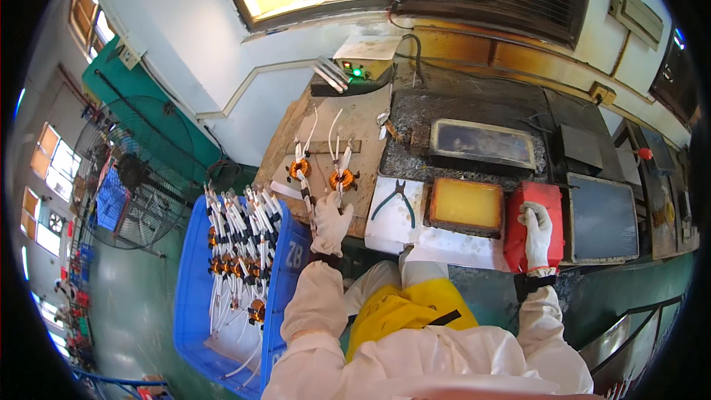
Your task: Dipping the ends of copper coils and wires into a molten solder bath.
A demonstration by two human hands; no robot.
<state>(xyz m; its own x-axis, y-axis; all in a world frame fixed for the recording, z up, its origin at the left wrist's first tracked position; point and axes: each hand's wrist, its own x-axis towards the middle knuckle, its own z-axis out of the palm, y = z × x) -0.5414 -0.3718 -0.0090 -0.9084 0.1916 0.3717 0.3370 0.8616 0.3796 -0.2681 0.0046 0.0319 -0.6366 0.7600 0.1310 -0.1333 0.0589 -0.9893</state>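
Left hand [331, 222] – gloved, fingers closed on the white leads of a copper toroidal coil [342, 178] – works the surface [370, 126]; right hand [536, 233] fingers curl over a red box [535, 200] beside the blue crate [194, 281].

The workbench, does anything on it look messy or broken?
Yes, a bit. The workbench top around the dark metal tray is crusted with blackened, burnt-looking residue, and the wall behind is stained brown. The pliers and two copper coils lie neatly. Nothing looks spilled or tipped over.
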